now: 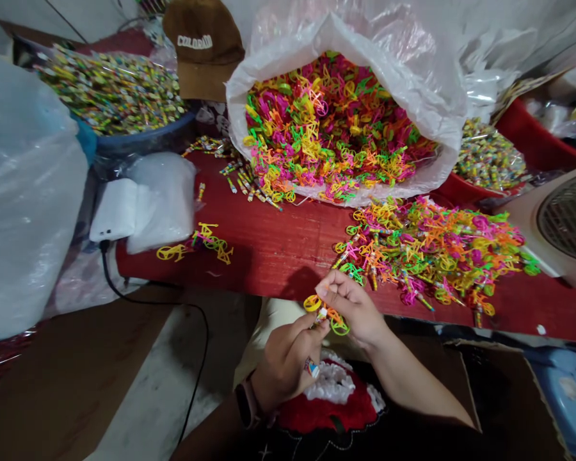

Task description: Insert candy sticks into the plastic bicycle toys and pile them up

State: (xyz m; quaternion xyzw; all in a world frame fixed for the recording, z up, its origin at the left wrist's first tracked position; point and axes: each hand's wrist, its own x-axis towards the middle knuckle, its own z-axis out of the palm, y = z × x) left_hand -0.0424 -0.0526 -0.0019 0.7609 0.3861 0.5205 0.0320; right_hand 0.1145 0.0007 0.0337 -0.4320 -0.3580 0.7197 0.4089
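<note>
My left hand (285, 362) and my right hand (350, 307) pinch a small yellow and orange plastic bicycle (327, 317) above the table's front edge, with a short candy stick in a printed wrapper at its middle. A second small wrapped piece (311, 367) shows against my left fingers. Just beyond my right hand lies a heap of neon plastic bicycles with candy sticks attached (427, 253). A white plastic sack of loose neon bicycles (331, 128) sits farther back.
The red cloth-covered table (269, 253) holds loose candy sticks (240, 176) and yellow bicycles (194, 246). A blue basin (144, 137) and a red basin (465, 189) hold wrapped candy sticks. A white device (112, 210) trails a black cable (148, 301). A fan (569, 218) stands right.
</note>
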